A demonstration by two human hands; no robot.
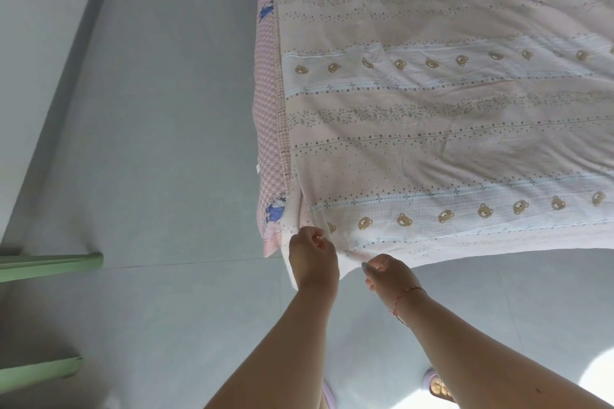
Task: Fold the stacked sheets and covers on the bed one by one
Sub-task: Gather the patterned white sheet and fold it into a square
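Note:
A pale pink sheet (432, 129) printed with rows of small bears, leaves and dots lies spread flat over the bed. Under it shows a pink quilted cover (267, 103) with blue cartoon figures along the bed's left side. My left hand (312, 254) grips the sheet's near left corner, fingers curled round the fabric. A little to the right, my right hand (387, 272) pinches the sheet's near edge. A red string bracelet sits on my right wrist. Both hands are at the foot corner of the bed.
Pale grey tiled floor (159, 143) runs along the bed's left side and in front of it. Two green bars of furniture (50, 264) jut in from the left edge. My slippered foot (438, 387) shows at the bottom.

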